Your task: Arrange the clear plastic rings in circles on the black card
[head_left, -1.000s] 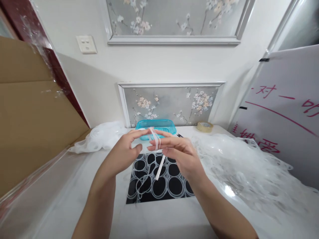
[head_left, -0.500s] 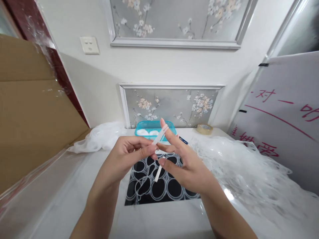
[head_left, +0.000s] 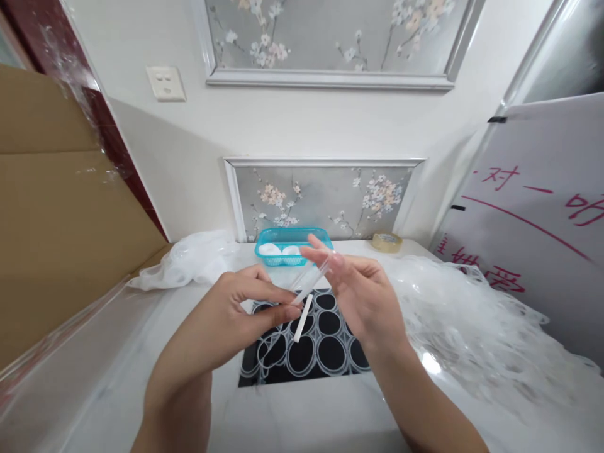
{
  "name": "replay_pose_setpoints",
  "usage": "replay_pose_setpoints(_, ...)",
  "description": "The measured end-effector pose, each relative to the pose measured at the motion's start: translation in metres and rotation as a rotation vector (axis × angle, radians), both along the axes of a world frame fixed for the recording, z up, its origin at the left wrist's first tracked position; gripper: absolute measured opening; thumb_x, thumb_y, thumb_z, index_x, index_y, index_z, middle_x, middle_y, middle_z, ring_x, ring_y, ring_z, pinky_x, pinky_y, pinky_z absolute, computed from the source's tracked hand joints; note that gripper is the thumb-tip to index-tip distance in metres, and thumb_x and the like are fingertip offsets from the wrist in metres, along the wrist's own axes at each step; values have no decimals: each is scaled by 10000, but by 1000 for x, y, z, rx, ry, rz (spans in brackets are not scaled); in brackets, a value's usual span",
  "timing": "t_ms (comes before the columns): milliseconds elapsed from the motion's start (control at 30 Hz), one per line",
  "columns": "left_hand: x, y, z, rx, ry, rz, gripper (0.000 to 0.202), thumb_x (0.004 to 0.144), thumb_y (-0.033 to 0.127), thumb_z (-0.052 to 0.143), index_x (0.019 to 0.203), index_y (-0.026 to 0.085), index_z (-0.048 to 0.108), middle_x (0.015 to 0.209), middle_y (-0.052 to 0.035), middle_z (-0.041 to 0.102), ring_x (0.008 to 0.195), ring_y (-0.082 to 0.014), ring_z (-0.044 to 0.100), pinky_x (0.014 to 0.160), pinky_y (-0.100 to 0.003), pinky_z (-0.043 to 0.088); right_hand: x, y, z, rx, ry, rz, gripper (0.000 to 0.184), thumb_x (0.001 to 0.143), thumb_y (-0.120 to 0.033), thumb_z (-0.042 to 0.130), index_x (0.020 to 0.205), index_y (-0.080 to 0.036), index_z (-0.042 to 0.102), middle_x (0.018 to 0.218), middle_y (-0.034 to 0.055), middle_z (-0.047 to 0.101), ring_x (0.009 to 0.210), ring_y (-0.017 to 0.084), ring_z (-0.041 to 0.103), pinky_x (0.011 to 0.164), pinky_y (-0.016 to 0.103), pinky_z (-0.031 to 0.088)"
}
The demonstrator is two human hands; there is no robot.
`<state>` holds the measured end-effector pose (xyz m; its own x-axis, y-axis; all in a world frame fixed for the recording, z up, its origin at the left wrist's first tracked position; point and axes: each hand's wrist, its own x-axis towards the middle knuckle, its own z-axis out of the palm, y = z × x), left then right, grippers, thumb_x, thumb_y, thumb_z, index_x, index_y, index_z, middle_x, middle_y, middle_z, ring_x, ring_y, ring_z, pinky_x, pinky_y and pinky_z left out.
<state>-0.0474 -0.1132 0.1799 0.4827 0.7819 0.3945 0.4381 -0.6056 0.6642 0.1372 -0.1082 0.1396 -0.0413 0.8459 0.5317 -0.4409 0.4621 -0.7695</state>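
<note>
Brown cardboard [head_left: 70, 233] stands at the far left, and beside it a heaped bundle of sheer white material [head_left: 191, 258] lies on the white, faintly veined bench [head_left: 292, 415]. Next comes the left hand [head_left: 231, 311], its thumb and forefinger pinching the lower end of a narrow, translucent white band [head_left: 309, 282]. Behind the hands, against the wall, a turquoise plastic basket [head_left: 295, 234] holds rounded white pieces [head_left: 270, 250]. Below the hands lies a black mat patterned with pale rings [head_left: 302, 355], with a slim, flat white strip [head_left: 302, 319] slanting across it. The band stretches up, slanting, between both hands, above the mat. At its upper end is the right hand [head_left: 365, 299], forefinger extended leftward; blur means I cannot tell whether its fingers pinch the band. Farther right are a roll of yellowish clear tape [head_left: 387, 243], a broad tangle of translucent white loops [head_left: 472, 327] and a whitish board with red handwriting [head_left: 533, 220].
</note>
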Motion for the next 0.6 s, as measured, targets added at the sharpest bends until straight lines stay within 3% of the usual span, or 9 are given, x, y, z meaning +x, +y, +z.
replay_pose_setpoints(67, 0, -2, -3, 77, 78, 4, 66, 803, 300, 696, 783, 316, 756, 707, 25, 639, 667, -125, 543, 615, -236, 443, -3, 1, 0, -52, 114, -15, 208, 856, -287, 606, 704, -307, 745, 936, -29, 760, 1323, 222, 451, 1194, 498, 152)
replay_pose_setpoints(167, 2, -4, -9, 301, 194, 68, 122, 863, 298, 618, 862, 319, 738, 814, 32, 701, 769, -172, 524, 703, -298, 446, -4, 1, -1, -124, 191, 150, 254, 836, -298, 601, 607, -289, 711, 936, -11, 758, 1303, 250, 475, 1158, 526, 244)
replay_pose_setpoints(233, 5, -7, -11, 435, 241, 186, 169, 878, 291, 586, 986, 313, 713, 957, 28, 718, 858, -212, 506, 772, -359, 430, -2, 0, -1, -91, 144, 216, 231, 823, -310, 613, 618, -287, 716, 908, -3, 761, 1278, 259, 501, 1140, 527, 281)
replay_pose_setpoints(300, 6, -9, -11, 476, 222, 286, 276, 883, 277, 563, 1143, 299, 656, 1117, 10, 685, 961, -240, 489, 843, -404, 409, 2, -2, 0, 17, -15, 187, 192, 811, -309, 638, 645, -291, 733, 843, -3, 764, 1242, 259, 535, 1143, 517, 275)
replay_pose_setpoints(367, 5, -10, -10, 394, 115, 268, 356, 882, 263, 557, 1234, 297, 602, 1205, -4, 641, 1022, -234, 487, 888, -396, 403, 6, -5, 1, 122, -276, 103, 166, 810, -296, 662, 665, -300, 743, 778, -16, 760, 1211, 247, 559, 1162, 509, 228)
replay_pose_setpoints(433, 1, -9, -9, 223, -58, 122, 361, 861, 240, 578, 1214, 301, 620, 1167, -10, 649, 978, -201, 523, 852, -339, 429, 10, -9, 4, 173, -511, 40, 163, 817, -296, 673, 672, -307, 745, 725, -27, 749, 1214, 236, 555, 1169, 502, 206)
replay_pose_setpoints(533, -8, -9, -8, -32, -336, -150, 300, 807, 182, 596, 1077, 268, 696, 1015, -26, 691, 803, -158, 558, 692, -272, 448, 15, -13, 8, 175, -678, 30, 151, 828, -338, 666, 708, -308, 753, 723, -22, 748, 1253, 236, 519, 1136, 487, 285)
replay_pose_setpoints(600, -10, -13, -7, -132, -432, -236, 239, 786, 175, 601, 985, 230, 723, 903, -38, 701, 749, -159, 571, 637, -266, 446, 17, -13, 10, 202, -723, 23, 137, 838, -346, 655, 757, -313, 761, 754, -29, 756, 1215, 232, 554, 1135, 482, 302)
